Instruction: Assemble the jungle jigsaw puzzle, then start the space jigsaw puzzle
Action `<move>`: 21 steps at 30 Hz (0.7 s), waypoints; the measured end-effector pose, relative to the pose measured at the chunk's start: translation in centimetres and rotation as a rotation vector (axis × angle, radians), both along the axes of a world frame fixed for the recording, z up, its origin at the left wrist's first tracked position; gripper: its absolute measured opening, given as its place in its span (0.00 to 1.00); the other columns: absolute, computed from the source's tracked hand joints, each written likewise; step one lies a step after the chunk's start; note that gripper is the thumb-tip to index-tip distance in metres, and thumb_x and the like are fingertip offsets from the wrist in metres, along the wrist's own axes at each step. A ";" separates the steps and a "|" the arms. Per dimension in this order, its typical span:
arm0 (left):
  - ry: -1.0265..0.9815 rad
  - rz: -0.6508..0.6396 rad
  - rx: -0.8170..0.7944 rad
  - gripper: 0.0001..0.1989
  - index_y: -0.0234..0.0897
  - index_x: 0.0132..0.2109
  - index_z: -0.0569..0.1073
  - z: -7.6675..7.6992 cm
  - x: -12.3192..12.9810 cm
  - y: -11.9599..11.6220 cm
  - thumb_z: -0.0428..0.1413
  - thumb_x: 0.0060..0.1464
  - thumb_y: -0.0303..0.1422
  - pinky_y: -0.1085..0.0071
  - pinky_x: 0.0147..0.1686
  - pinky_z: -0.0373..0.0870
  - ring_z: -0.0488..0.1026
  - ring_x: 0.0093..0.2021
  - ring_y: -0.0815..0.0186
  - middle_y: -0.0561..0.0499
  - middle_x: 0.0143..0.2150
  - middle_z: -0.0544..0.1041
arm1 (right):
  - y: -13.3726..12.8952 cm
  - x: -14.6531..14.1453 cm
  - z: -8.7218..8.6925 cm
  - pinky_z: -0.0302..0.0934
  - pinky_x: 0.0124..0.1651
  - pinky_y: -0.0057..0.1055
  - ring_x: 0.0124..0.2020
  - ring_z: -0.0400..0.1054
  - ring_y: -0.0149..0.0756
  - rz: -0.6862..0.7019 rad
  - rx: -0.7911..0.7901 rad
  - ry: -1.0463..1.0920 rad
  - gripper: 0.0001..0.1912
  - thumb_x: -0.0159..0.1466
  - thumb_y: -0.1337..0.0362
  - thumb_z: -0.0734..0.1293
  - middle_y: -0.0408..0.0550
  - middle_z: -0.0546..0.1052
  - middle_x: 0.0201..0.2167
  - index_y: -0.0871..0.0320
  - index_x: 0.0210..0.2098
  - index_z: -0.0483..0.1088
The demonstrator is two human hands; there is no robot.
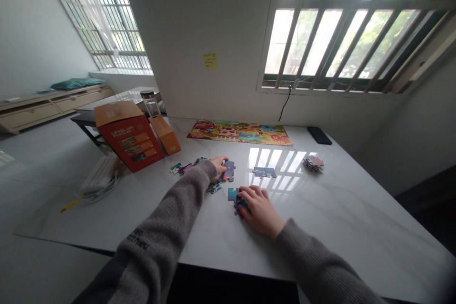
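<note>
My left hand [218,164] has its fingers closed at the left edge of a purple-blue puzzle piece [230,171]. Beside and below that hand lies a loose pile of puzzle pieces [214,185], with more pieces [185,168] further left, partly covered by my sleeve. Nearer to me, my right hand [259,208] curls its fingers over dark puzzle pieces [243,204], which it partly hides. A teal-blue puzzle piece [232,194] sticks out past its fingertips. Two joined purple-blue pieces [264,172] rest flat on the table between and beyond my hands.
A long farm-and-animal puzzle [239,133] lies along the wall. On the left stand a red puzzle box [131,140] and an orange box [166,135], beside a white power strip [101,175]. A stack of pieces [314,163] and a black phone [319,135] are at the right.
</note>
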State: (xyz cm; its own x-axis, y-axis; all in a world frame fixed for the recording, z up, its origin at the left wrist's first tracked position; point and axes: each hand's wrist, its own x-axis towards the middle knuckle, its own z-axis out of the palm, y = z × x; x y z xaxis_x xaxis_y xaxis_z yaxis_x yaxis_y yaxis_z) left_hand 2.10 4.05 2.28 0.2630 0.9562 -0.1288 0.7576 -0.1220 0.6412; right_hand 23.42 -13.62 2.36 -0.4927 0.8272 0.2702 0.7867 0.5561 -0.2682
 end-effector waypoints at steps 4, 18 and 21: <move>0.157 -0.031 0.083 0.22 0.37 0.51 0.75 0.3 0.4 -0.4 0.60 0.47 0.25 0.70 0.37 0.69 0.75 0.36 0.60 0.51 0.31 0.77 | -0.8 0.5 -0.1 0.55 0.57 0.47 0.59 0.59 0.50 0.002 -0.019 0.022 0.15 0.68 0.61 0.64 0.49 0.70 0.61 0.51 0.54 0.68; 0.298 -0.344 0.380 0.25 0.37 0.55 0.74 -1.4 -1.5 -2.8 0.63 0.50 0.38 0.58 0.66 0.58 0.64 0.65 0.51 0.39 0.65 0.68 | 4.5 4.0 -1.2 0.58 0.60 0.47 0.60 0.62 0.47 -0.069 0.133 0.133 0.16 0.70 0.62 0.61 0.52 0.73 0.58 0.53 0.56 0.70; 0.267 -0.360 0.398 0.25 0.36 0.55 0.74 -1.7 -1.6 -2.5 0.63 0.49 0.36 0.59 0.66 0.59 0.66 0.64 0.52 0.39 0.64 0.69 | 6.3 6.4 -2.0 0.56 0.63 0.49 0.64 0.58 0.49 -0.142 0.157 0.039 0.21 0.70 0.61 0.60 0.52 0.69 0.62 0.52 0.61 0.68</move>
